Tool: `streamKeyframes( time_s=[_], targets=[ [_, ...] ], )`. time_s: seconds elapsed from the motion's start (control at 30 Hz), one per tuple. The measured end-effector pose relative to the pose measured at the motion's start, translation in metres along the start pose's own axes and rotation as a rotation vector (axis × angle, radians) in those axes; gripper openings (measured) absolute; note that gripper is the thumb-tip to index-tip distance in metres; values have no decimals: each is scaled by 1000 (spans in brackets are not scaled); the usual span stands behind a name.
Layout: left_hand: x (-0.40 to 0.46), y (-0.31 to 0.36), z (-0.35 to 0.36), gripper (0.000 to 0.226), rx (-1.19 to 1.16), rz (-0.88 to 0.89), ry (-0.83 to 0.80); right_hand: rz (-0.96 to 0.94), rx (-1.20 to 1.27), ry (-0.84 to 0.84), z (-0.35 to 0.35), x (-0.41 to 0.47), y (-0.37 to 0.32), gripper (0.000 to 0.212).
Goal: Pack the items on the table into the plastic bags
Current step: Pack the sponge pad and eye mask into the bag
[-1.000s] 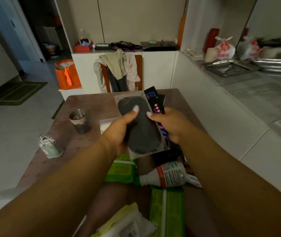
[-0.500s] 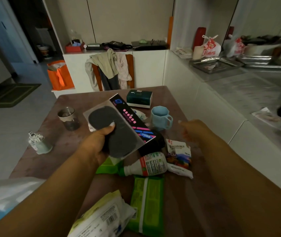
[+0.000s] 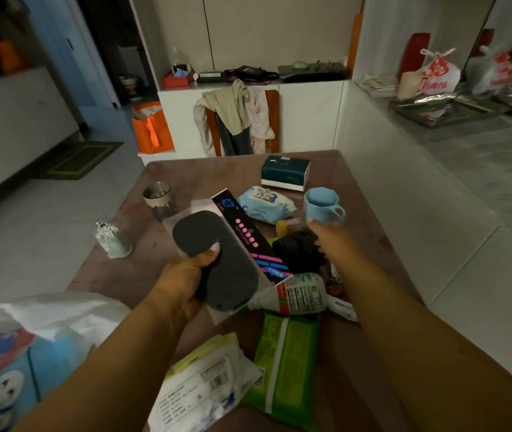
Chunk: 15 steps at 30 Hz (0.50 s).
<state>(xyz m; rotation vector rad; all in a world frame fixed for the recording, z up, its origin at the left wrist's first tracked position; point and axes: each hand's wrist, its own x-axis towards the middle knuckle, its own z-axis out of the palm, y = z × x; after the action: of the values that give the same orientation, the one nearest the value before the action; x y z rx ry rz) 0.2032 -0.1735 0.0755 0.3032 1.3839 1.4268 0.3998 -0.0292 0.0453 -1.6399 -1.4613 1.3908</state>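
My left hand [image 3: 182, 282] grips a clear packet of dark insoles [image 3: 217, 254] with a black card strip, held above the brown table [image 3: 192, 173]. My right hand [image 3: 332, 241] reaches forward over a black bundle [image 3: 298, 251], just below the light blue mug [image 3: 321, 205]; its fingers hold nothing that I can see. A white plastic bag [image 3: 30, 310] with a blue pack inside lies at the lower left. Loose on the table lie a white bottle [image 3: 298, 296], a green wipes pack [image 3: 282, 369], a white and yellow packet [image 3: 201, 385], a blue wipes pack [image 3: 264, 204] and a teal box [image 3: 285, 173].
A metal cup [image 3: 158, 198] and a small jar of cotton swabs [image 3: 111, 238] stand on the table's left side. A red snack packet [image 3: 338, 291] lies under my right wrist. A chair draped with clothes [image 3: 239, 116] stands beyond the table. A white counter [image 3: 420, 169] runs along the right.
My right hand let go of the insole packet and moved right and forward toward the mug. My left hand lowered the packet and tilted it. The view shifted, and the bag came into sight.
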Motion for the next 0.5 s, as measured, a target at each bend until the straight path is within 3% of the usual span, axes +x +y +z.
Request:
streamKeyframes(
  time_s=[0.07, 0.13, 0.23, 0.33, 0.5],
  targets=[
    [-4, -2, -1, 39, 0, 8, -8, 33, 142, -315, 19, -35, -28, 50],
    [-10, -2, -2, 39, 11, 27, -21, 19, 238, -508, 35, -59, -41, 38],
    [-23, 3, -6, 33, 28, 75, -5, -11, 251, -592, 59, -75, -48, 27],
    [-40, 13, -19, 42, 54, 101, 34, -27, 315, -639, 79, -86, -55, 10],
    [-78, 35, -58, 34, 71, 177, 58, -104, 280, -658, 110, -109, -72, 33]
  ],
)
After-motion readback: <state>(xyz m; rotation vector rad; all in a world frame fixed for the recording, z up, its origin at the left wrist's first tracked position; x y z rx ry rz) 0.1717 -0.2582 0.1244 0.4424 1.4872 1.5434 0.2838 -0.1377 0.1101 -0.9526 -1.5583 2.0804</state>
